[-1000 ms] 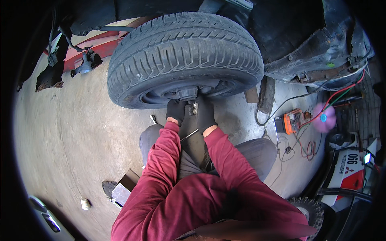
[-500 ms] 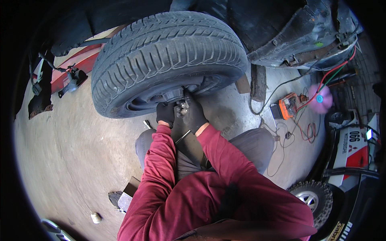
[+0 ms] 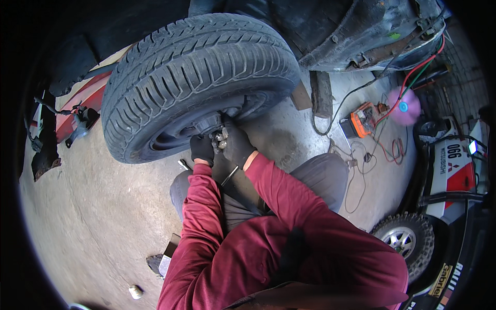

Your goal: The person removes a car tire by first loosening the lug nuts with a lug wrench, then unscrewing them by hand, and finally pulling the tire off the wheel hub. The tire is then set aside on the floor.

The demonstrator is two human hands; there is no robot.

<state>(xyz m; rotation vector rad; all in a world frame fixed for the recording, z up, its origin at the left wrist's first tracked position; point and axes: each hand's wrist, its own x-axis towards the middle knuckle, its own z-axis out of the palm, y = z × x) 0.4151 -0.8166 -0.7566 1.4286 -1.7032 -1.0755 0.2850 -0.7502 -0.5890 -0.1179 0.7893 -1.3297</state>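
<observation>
A large black tire on a dark steel wheel [image 3: 170, 129] stands tilted before me, under the vehicle's wheel arch. Both my hands wear black gloves and meet near the wheel's hub [image 3: 208, 123]. Several shiny lug nuts [image 3: 222, 138] show in the curled palm of my right hand [image 3: 238, 146], whose fingertips reach up beside the hub. Close against those nuts is my left hand [image 3: 202, 149], its fingers curled; whatever they pinch is hidden. A metal rod-like tool [image 3: 230, 175] lies below my right wrist, and another metal tool [image 3: 183, 165] rests on the floor by my left knee.
Wooden blocks [image 3: 321, 95] stand right of the tire. Farther right are an orange and black device [image 3: 360, 121], loose cables [image 3: 364, 170] and a spinning pink fan [image 3: 404, 106]. A small vehicle with a knobby wheel [image 3: 403, 240] is at lower right. A whitish roll-like object [image 3: 135, 292] lies lower left.
The whole view has shifted, so the wheel and my hands sit farther left in the picture. Both hands stay together at the hub, with the lug nuts still in my right palm.
</observation>
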